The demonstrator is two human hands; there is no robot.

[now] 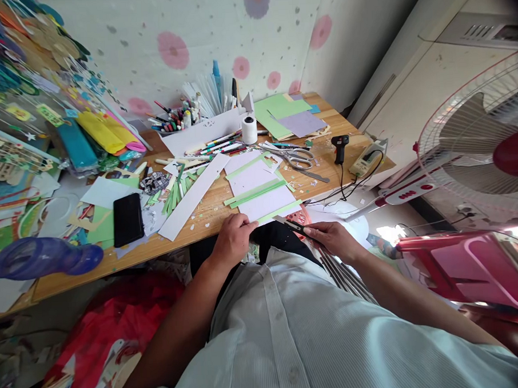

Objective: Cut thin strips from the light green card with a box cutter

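Note:
My right hand grips a black-handled utility knife, its blade pointing left along the table's front edge. Under the blade tip runs a light green paper strip, lying across the near end of a white sheet. My left hand is closed at the strip's left end, thumb on the strip and the other fingers curled in. Farther up the sheet lie more green strips. Large scissors rest just beyond, beside a loose metal blade.
A long white card strip, cut green pieces and a black phone lie left. Behind stand a thread spool and a pen box. A glue gun sits right, near a fan.

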